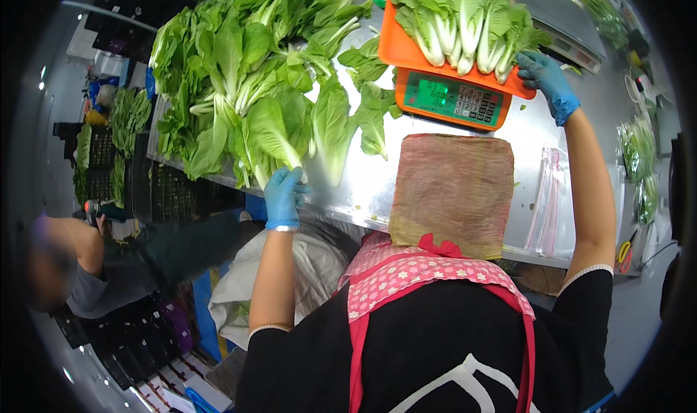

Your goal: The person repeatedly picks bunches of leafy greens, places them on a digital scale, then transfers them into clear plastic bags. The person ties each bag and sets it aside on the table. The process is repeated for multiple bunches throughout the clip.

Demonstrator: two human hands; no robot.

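Observation:
My left hand [284, 195], in a blue glove, pinches the pale stem end of a leafy green [272, 131] at the front of a large heap of greens [236, 57]. On the right, my gloved right hand [548, 86] has its fingers curled at the corner of an orange scale tray [396, 44], close to the stem ends there. Several small cabbages [461, 21] lie side by side on that tray, white stems toward me. Beneath it, the orange digital scale [454, 99] shows a lit green display and a keypad.
A brown cloth [451, 188] lies at the metal table's front edge, with clear plastic bags [546, 202] to its right. Loose leaves [372, 119] are scattered beside the heap. Another person [83, 268] is at the left; a white sack [312, 268] stands below the table. Yellow scissors [624, 252] are far right.

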